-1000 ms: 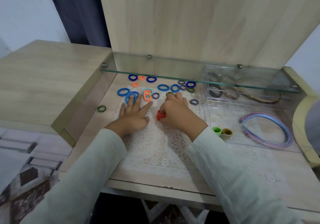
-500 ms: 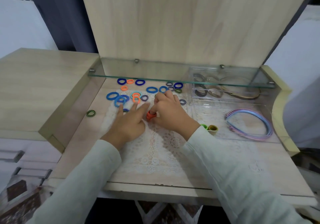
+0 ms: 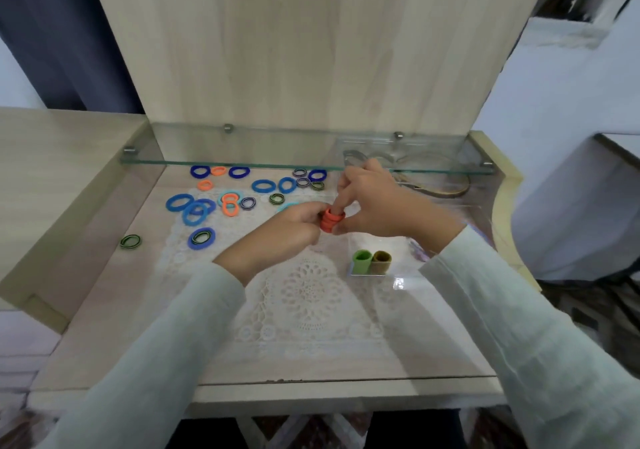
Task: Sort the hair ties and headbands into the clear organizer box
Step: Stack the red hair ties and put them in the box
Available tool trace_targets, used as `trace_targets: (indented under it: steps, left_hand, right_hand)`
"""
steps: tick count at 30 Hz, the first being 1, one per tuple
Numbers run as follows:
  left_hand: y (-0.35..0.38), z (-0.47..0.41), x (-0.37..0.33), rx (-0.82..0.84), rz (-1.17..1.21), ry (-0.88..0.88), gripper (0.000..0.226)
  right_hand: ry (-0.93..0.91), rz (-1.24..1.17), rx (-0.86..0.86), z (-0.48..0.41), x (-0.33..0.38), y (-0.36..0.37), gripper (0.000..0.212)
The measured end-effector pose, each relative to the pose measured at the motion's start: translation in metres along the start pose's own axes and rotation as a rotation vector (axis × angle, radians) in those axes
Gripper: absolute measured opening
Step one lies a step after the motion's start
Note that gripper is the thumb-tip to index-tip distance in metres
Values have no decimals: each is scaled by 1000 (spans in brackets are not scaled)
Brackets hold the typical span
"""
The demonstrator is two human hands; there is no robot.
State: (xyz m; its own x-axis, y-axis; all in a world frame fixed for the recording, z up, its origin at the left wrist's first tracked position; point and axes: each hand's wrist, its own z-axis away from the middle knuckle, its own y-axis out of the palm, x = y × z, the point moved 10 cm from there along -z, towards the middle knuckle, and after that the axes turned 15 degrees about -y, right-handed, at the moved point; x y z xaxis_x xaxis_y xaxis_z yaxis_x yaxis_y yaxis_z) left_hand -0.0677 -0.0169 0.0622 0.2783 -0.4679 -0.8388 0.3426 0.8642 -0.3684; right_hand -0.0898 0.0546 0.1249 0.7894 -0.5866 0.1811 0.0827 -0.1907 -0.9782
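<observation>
A stack of red-orange hair ties [image 3: 331,220] sits around the index finger of my right hand [image 3: 372,204], whose thumb presses the stack from below. My left hand [image 3: 289,230] grips the stack from the left with curled fingers. Both hands hover just left of the clear organizer box [image 3: 398,277]. In the box's near left corner stand a green stack of ties [image 3: 362,261] and an olive stack of ties [image 3: 381,261]. Brown headbands [image 3: 440,190] lie in its far compartment, partly under the glass shelf. Loose blue, orange and striped hair ties [image 3: 228,202] lie scattered at the back left.
A glass shelf [image 3: 242,157] juts out over the back of the desk. A white lace mat [image 3: 304,296] covers the middle. One green striped tie [image 3: 130,241] lies alone near the left wall. A raised wooden side panel [image 3: 69,188] borders the left.
Both hands rose off the mat and moved right toward the box, carrying the red-orange stack. My left hand went from flat on the ties to curled round the stack.
</observation>
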Motion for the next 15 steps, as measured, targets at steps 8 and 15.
trace_targets:
  steps: [8,15]
  left_hand:
    - [52,-17,-35,79,-76,73,53]
    - [71,-30,-22,12,-325,194,71]
  right_hand:
    - [70,8,40,51,-43,-14,21]
    - [116,39,115,77,-67,1,22]
